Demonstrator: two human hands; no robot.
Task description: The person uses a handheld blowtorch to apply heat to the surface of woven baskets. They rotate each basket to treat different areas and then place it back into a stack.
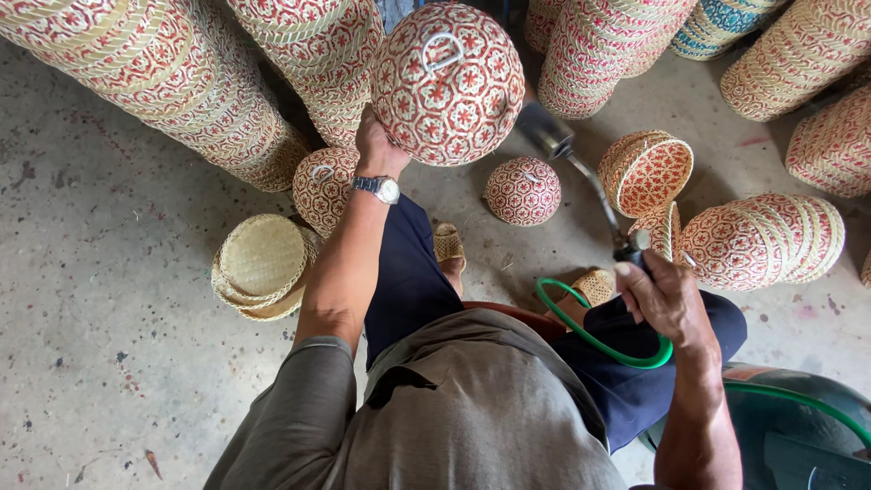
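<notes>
Woven in red and natural straw, a domed basket lid (447,83) is held up in the left hand (379,150), at the top centre of the view from the head camera. The lid is gripped from below at its lower left edge, with the fingers hidden behind the rim, and its rounded outside, with a small looped handle at the crown, is turned toward the camera. A wristwatch (380,188) is worn on the left wrist.

A spray gun (581,177) is clasped in the right hand (664,295), lower right of the lid and well apart from the left hand. The fingers are closed around the grip, and the long metal nozzle is pointed up and left so that its blurred tip lies just beside the lid's right edge (whether it touches cannot be told). A green hose (590,336) is looped across the lap below the right hand.

On the concrete floor (109,299), between the two arms, a second domed lid (523,190) is seen lying dome up. A third lid (323,186) rests just left of the left wrist, with a stack of plain straw trays (263,265) below it. Tall stacks of patterned baskets (209,82) are ranged along the top, and a further row of nested baskets (762,238) lies on its side to the right.
</notes>
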